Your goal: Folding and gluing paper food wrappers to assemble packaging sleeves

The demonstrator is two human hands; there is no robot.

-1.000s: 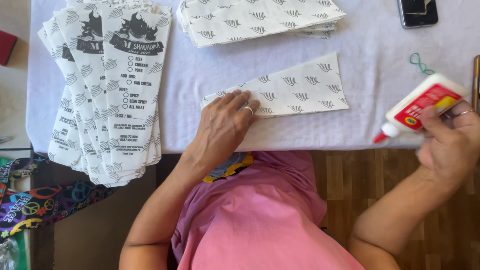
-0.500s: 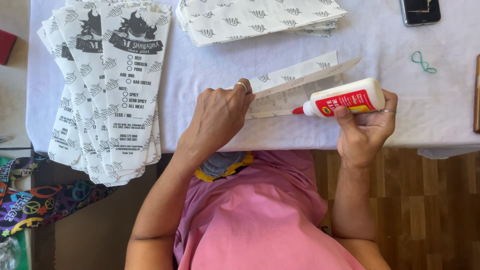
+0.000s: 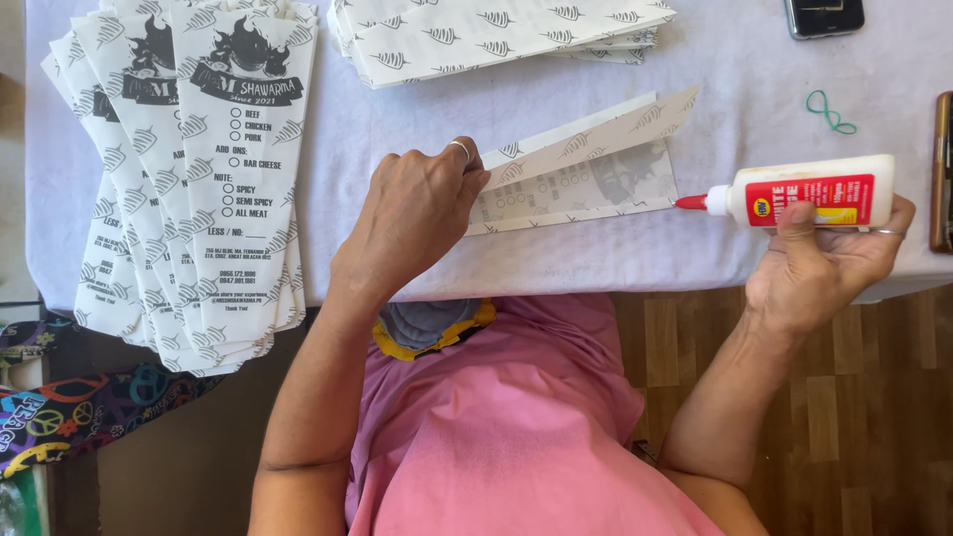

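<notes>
Pinching the near end of the folded paper bag (image 3: 586, 174) at mid-frame, your left hand (image 3: 417, 213) has its fingers curled shut on the lifted flap; the bag's long axis runs rightward toward the glue bottle (image 3: 809, 194), gripped closed in your right hand (image 3: 824, 263), red nozzle just beside the bag's right edge on the bench (image 3: 754, 60).

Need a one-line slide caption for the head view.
Left hand lifts a paper bag's flap while right hand points a glue bottle at its edge.

Fanned stack of printed bags (image 3: 189, 179), another paper pile (image 3: 496, 35), phone (image 3: 824, 15), green rubber band (image 3: 830, 112)
</notes>
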